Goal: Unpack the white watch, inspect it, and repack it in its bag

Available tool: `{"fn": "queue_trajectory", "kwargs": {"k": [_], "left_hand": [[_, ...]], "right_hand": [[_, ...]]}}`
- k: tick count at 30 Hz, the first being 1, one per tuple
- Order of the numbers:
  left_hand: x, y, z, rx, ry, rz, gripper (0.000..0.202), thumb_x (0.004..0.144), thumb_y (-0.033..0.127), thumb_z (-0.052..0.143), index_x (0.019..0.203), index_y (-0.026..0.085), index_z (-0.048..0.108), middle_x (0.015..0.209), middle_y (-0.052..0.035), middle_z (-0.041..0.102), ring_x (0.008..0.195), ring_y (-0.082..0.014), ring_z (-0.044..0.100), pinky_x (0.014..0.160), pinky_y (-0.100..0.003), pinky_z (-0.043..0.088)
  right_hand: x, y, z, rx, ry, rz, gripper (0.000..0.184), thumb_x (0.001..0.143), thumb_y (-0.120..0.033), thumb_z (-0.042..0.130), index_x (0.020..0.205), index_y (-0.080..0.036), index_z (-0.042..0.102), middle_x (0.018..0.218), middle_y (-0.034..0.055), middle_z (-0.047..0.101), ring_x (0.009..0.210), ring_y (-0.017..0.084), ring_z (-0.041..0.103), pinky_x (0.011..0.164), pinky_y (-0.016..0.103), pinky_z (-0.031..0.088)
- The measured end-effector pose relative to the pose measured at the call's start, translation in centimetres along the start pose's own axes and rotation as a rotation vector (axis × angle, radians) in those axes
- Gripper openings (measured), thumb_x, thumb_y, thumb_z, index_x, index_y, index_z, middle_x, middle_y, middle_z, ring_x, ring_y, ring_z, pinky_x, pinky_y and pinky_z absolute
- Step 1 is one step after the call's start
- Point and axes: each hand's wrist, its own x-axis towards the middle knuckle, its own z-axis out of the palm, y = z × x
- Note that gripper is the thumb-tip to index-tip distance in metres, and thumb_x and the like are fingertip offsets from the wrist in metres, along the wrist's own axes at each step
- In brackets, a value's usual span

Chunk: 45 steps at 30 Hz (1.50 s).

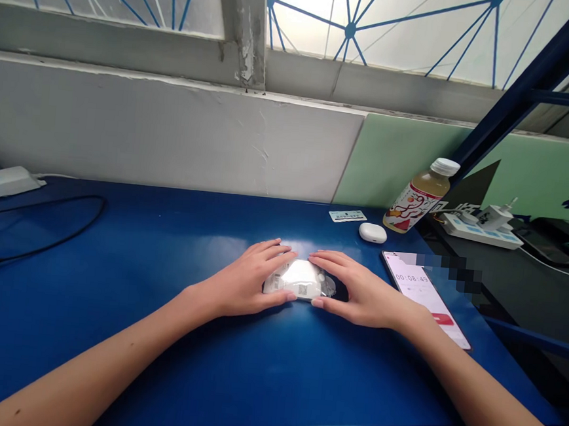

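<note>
From the head camera, both my hands rest on the flat blue table top [108, 330], meeting at its middle. Between them lies a small white glossy packet [300, 280], glaring with light from the window, with dark print on it that I cannot read. My left hand [247, 282] is half curled over the packet's left end, fingers along the far edge and thumb on the near edge, pinching it. My right hand [361, 294] does the same at the right end, fingers arched over the top and thumb tip touching the near corner. The packet lies on the table.

Just right of my right hand lies a black-edged smartphone [426, 296], screen lit. Beyond it are a white oval earbud case [372, 232], a small white card [347, 216] and a clear drink bottle with a white cap [421, 196], leaning by the green wall panel. Far left, a white power strip [1, 183] and a black cable [41, 233] lie well apart from my hands.
</note>
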Motion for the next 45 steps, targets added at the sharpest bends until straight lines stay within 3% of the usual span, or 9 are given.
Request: {"fn": "queue_trajectory", "kwargs": {"k": [7, 16, 21, 27, 33, 36, 41, 45], "left_hand": [[0.2, 0.5, 0.2, 0.002, 0.062, 0.035, 0.057, 0.091, 0.051, 0.060, 0.137, 0.019, 0.051, 0.141, -0.0132, 0.055, 0.139, -0.0344, 0.040, 0.114, -0.051, 0.032], [0.3, 0.5, 0.0, 0.026, 0.051, 0.042, 0.055, 0.089, 0.050, 0.062, 0.133, 0.020, 0.051, 0.138, -0.0136, 0.056, 0.137, -0.0361, 0.042, 0.111, -0.051, 0.036], [0.3, 0.7, 0.0, 0.027, 0.036, 0.052, 0.054, 0.090, 0.049, 0.061, 0.133, 0.018, 0.051, 0.140, -0.0148, 0.055, 0.137, -0.0356, 0.042, 0.112, -0.051, 0.035], [0.4, 0.9, 0.0, 0.022, 0.028, 0.050, 0.054, 0.089, 0.048, 0.061, 0.133, 0.018, 0.051, 0.140, -0.0150, 0.055, 0.138, -0.0365, 0.041, 0.112, -0.053, 0.034], [0.3, 0.5, -0.1, 0.032, 0.015, 0.052, 0.057, 0.090, 0.051, 0.060, 0.134, 0.017, 0.050, 0.141, -0.0163, 0.054, 0.139, -0.0366, 0.040, 0.113, -0.053, 0.032], [0.1, 0.1, -0.3, 0.000, 0.017, 0.042, 0.056, 0.089, 0.048, 0.060, 0.136, 0.019, 0.048, 0.141, -0.0155, 0.054, 0.139, -0.0362, 0.040, 0.111, -0.052, 0.037], [0.0, 0.1, -0.7, -0.024, 0.020, 0.020, 0.056, 0.087, 0.045, 0.061, 0.133, 0.016, 0.049, 0.139, -0.0181, 0.055, 0.139, -0.0380, 0.040, 0.109, -0.053, 0.039], [0.0, 0.4, -0.4, 0.002, 0.024, 0.023, 0.053, 0.087, 0.041, 0.059, 0.131, 0.014, 0.049, 0.135, -0.0191, 0.056, 0.137, -0.0364, 0.042, 0.110, -0.051, 0.039]], "right_hand": [[0.6, -0.8, 2.1, 0.010, 0.180, 0.036, 0.042, 0.095, -0.040, 0.055, 0.128, -0.015, 0.059, 0.129, 0.0163, 0.064, 0.121, 0.029, 0.059, 0.103, 0.046, 0.049], [0.4, -0.4, 1.7, -0.033, 0.095, -0.025, 0.041, 0.097, -0.017, 0.040, 0.134, -0.012, 0.057, 0.139, 0.0176, 0.060, 0.132, 0.029, 0.053, 0.107, 0.051, 0.046], [0.4, -0.4, 1.5, -0.015, 0.032, -0.027, 0.046, 0.096, -0.014, 0.037, 0.139, -0.012, 0.052, 0.144, 0.0184, 0.054, 0.137, 0.029, 0.048, 0.111, 0.054, 0.042], [0.3, -0.2, 1.3, 0.088, 0.019, 0.003, 0.050, 0.095, -0.010, 0.037, 0.143, -0.021, 0.050, 0.146, 0.0121, 0.054, 0.137, 0.028, 0.048, 0.110, 0.055, 0.043], [0.1, 0.5, 1.3, 0.100, 0.018, 0.007, 0.049, 0.096, -0.010, 0.036, 0.142, -0.018, 0.051, 0.146, 0.0123, 0.054, 0.140, 0.025, 0.044, 0.111, 0.049, 0.043], [0.2, 0.8, 1.0, 0.002, 0.090, -0.054, 0.043, 0.093, -0.011, 0.044, 0.132, -0.019, 0.061, 0.141, 0.0128, 0.059, 0.138, 0.028, 0.046, 0.110, 0.052, 0.044], [0.3, 1.1, 0.4, -0.129, 0.195, -0.100, 0.024, 0.088, -0.014, 0.055, 0.093, -0.024, 0.076, 0.124, 0.0086, 0.068, 0.123, 0.031, 0.057, 0.099, 0.051, 0.052], [0.3, 1.2, 0.7, -0.116, 0.136, -0.090, 0.022, 0.089, -0.016, 0.057, 0.096, -0.025, 0.076, 0.105, 0.0089, 0.072, 0.102, 0.028, 0.062, 0.087, 0.046, 0.056]]}}
